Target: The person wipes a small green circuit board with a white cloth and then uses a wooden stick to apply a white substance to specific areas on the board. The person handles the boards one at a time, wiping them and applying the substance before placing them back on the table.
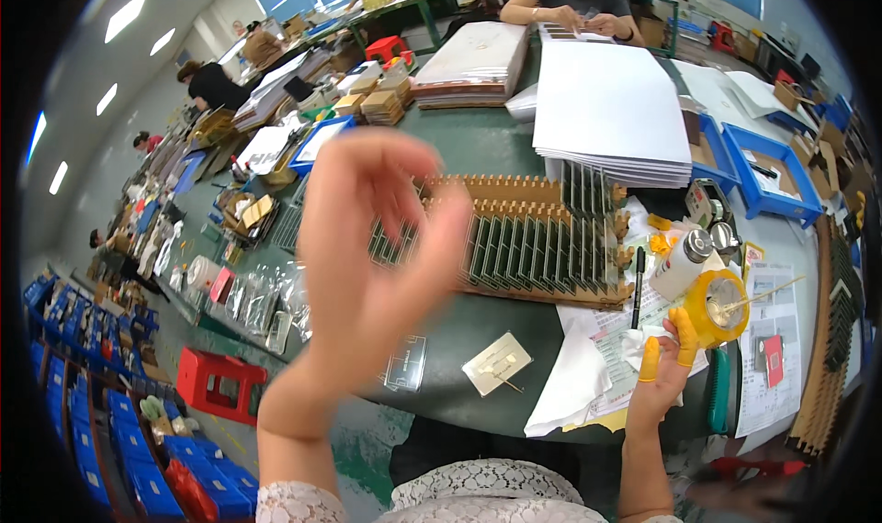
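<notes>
My left hand [367, 247] is raised close in front of me, its fingers bent round toward the thumb. It is smeared by motion, and whether anything is between the fingertips does not show. Lower right, my right hand [657, 385] has yellow finger cots on the thumb and a finger, with a crumpled white wipe [636, 341] between them. Right beside it is a roll of yellow tape [706, 314]. Beyond my left hand, a notched wooden rack [551, 295] holds a row of thin dark glass-like plates [514, 252]. A clear plate [405, 365] and a cream card [496, 364] lie nearer me.
A white bottle [680, 264], black pen [638, 289] and green-handled tool [719, 390] lie right. Behind the rack rises a stack of white sheets [611, 105]; a co-worker [579, 9] sits beyond. Blue trays [776, 169] stand far right, a red stool [219, 385] left.
</notes>
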A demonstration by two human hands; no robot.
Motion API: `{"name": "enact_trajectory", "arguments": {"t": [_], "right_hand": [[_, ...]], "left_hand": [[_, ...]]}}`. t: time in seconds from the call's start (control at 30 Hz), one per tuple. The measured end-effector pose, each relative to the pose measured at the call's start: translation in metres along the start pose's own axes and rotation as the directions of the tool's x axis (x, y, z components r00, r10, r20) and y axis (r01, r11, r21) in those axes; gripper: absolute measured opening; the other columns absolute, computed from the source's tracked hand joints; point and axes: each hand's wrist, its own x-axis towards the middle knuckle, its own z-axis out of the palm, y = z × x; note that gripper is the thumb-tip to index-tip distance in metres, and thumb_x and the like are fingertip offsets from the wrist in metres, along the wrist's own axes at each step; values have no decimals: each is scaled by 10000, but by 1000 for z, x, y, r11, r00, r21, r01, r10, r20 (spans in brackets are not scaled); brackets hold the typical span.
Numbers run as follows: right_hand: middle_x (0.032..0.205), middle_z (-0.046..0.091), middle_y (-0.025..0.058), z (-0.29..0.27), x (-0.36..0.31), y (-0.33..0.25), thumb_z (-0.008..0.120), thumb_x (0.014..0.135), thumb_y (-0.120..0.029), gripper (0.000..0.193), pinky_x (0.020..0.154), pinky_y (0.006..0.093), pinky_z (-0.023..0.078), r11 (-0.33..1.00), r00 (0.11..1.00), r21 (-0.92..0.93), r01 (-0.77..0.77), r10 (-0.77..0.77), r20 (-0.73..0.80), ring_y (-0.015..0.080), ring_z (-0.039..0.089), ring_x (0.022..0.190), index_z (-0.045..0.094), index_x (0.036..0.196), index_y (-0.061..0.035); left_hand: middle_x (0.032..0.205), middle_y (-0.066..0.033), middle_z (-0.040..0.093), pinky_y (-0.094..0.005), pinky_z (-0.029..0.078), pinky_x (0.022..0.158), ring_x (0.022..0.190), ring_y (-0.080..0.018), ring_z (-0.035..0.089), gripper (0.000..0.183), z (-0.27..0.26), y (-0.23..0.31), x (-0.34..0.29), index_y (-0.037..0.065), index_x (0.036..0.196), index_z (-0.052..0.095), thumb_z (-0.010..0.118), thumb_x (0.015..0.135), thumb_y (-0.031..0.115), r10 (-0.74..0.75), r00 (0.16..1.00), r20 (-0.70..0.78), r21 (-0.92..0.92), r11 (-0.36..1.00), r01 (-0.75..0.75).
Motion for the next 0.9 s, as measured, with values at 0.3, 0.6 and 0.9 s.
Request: {"name": "enact_trajectory", "arguments": {"t": [0.3,0.6,0.9], "right_hand": [[1357,485,97,10,-13,-24,576,914,33,465,934,302,406,999,999,-12,34,-33,41,197,502,1170,466,1364,-1],[1378,499,114,27,-22,-39,567,946,-3,436,939,301,404,999,996,-8,39,-38,86,191,503,1167,469,1370,19],[1310,519,105,57,-35,-53,555,937,16,387,933,300,402,995,978,-67,70,-55,200,197,525,1123,525,1323,29]], "left_hand": [[972,-106,589,-293,450,700,759,-197,546,199,-35,96,-51,58,1003,590,694,838,95,265,908,323,-433,895,-107],[963,-100,586,-320,473,719,774,-221,546,237,-90,29,-112,76,945,550,722,788,33,37,989,142,4,999,-38],[948,-188,531,-430,454,823,900,-358,525,626,-79,-89,-202,-44,1088,525,857,702,321,-565,822,67,804,518,291]]}}
